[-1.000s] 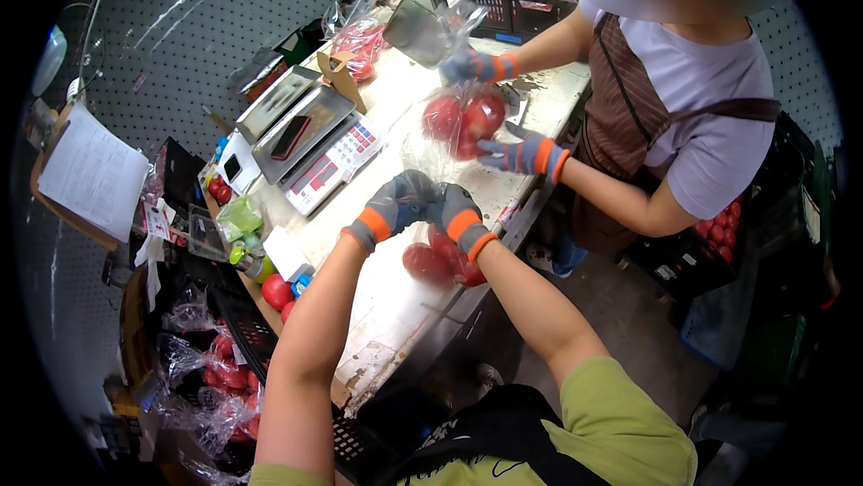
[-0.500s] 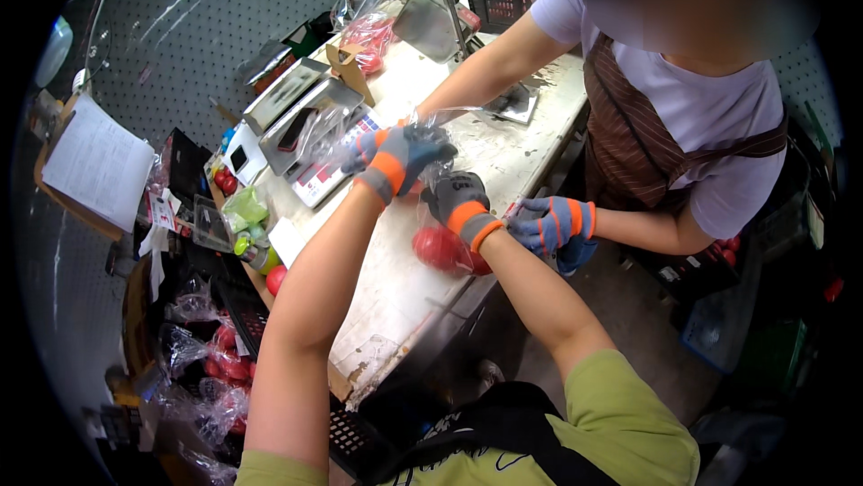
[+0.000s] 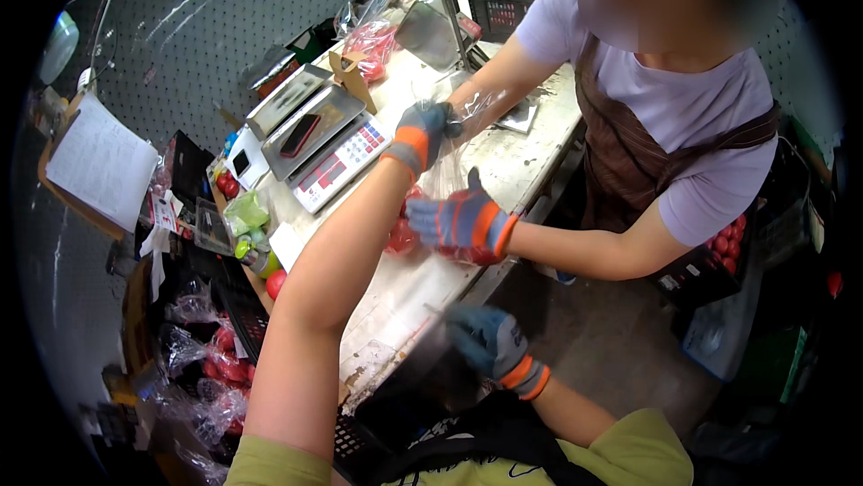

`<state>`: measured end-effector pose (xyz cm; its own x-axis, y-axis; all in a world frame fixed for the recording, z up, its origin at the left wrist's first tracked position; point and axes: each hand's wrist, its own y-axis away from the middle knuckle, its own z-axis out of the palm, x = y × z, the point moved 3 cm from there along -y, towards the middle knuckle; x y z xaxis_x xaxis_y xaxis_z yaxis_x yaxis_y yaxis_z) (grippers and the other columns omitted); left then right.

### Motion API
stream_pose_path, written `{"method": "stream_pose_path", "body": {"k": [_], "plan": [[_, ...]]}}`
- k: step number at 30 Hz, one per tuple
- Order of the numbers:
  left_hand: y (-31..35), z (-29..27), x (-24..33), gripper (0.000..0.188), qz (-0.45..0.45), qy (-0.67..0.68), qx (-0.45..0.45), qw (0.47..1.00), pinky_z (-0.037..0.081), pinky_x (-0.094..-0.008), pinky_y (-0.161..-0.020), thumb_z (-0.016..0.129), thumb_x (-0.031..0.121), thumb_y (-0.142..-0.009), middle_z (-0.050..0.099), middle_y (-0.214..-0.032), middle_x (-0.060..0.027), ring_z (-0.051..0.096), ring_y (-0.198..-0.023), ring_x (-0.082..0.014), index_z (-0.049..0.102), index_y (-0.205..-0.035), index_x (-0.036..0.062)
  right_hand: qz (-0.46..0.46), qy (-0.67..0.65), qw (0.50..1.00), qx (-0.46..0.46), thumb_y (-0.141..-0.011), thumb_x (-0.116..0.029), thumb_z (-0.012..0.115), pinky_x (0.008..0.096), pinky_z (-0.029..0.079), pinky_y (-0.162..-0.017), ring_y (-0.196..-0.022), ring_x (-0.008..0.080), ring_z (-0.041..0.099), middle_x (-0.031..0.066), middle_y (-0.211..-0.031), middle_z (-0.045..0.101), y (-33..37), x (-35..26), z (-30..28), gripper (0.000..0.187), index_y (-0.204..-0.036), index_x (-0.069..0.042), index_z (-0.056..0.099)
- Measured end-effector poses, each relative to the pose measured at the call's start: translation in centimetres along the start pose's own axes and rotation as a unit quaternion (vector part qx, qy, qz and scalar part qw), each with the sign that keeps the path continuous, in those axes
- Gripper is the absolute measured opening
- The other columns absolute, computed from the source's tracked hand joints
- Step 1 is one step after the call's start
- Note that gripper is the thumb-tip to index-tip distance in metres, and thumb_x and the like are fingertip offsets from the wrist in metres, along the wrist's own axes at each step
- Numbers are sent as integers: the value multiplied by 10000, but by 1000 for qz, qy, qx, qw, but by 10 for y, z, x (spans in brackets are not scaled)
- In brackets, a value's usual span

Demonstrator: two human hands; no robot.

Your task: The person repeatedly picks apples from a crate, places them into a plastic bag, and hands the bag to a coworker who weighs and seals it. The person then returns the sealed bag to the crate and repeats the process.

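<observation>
My left hand, in a grey-blue glove with an orange cuff, is closed on the gathered top of a clear plastic bag. Red round fruits fill the bag's lower part on the table. A co-worker's gloved hand lies against the bag's side, and the co-worker's other arm reaches to the bag's top, its hand mostly hidden behind mine. Away from the bag, my right hand hovers low beside the table's near edge, its fingers smeared by motion.
On the white table stands a scale with a red-edged phone on its pan. Another bag of red fruits lies farther back. A clipboard hangs at left. A crate of red fruits sits beyond the co-worker.
My right hand has left the bag and dropped toward me. The co-worker's near hand has moved left onto the bag. My left hand has risen slightly to the right.
</observation>
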<state>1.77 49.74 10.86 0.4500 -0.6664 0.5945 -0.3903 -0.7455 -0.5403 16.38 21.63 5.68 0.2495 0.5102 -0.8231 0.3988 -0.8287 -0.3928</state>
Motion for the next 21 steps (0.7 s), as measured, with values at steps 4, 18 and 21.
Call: {"method": "stream_pose_path", "body": {"k": [4,18,21], "plan": [[-7,-11,17,199,31,-374,-100,921,490,-361,-694,660,88,-646,629,-800,-152,620,-793,-317,644,-844,81,107,-114,986,-50,-811,-163,624,393,510,-727,-823,346,633,196,-899,649,44,15,31,261,-1005,12,627],[46,-128,82,952,-110,-33,59,992,384,-366,-1018,790,454,-681,469,-1297,-238,465,-1202,-313,334,-1360,-32,21,-24,999,2,-821,-207,644,381,494,-815,-943,324,612,176,-999,645,-34,53,80,373,-1122,2,577],[90,-170,107,847,-150,-139,132,970,419,-348,-987,783,405,-711,518,-1240,-213,516,-1142,-261,384,-1321,-26,-70,240,967,-41,-779,-374,630,411,312,-1032,-1220,343,413,184,-1345,428,-82,69,106,784,-1392,-16,299]]}}
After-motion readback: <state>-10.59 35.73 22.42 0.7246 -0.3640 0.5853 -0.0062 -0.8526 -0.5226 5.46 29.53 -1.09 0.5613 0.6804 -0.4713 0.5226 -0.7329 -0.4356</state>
